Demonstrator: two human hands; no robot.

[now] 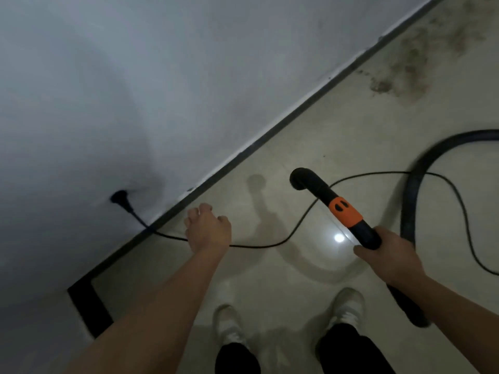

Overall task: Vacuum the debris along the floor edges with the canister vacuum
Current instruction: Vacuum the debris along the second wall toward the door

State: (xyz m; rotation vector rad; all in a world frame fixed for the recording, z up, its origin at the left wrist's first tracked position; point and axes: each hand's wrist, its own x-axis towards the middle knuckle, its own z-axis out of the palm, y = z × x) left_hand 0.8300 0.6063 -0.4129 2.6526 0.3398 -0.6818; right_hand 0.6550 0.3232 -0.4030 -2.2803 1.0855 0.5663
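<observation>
Two bare forearms are reaching up from the bottom of the frame, with the dirty stretch apparently not yet vacuumed.

The right hand (388, 255) is wrapping fingers and thumb round the black wand (345, 209) at lower right, its curved mouth looking raised off the floor at mid-frame, while the hose (410, 190) is looping toward the right edge. The debris (405, 68) is lying beside the baseboard (270, 130) at upper right, well apart from the mouth, so most of the edge work is probably still waiting. The left hand (208, 228) is hovering at centre over the cord (297, 230), fingers loosely curled; whether they are pinching it, I cannot tell.
</observation>
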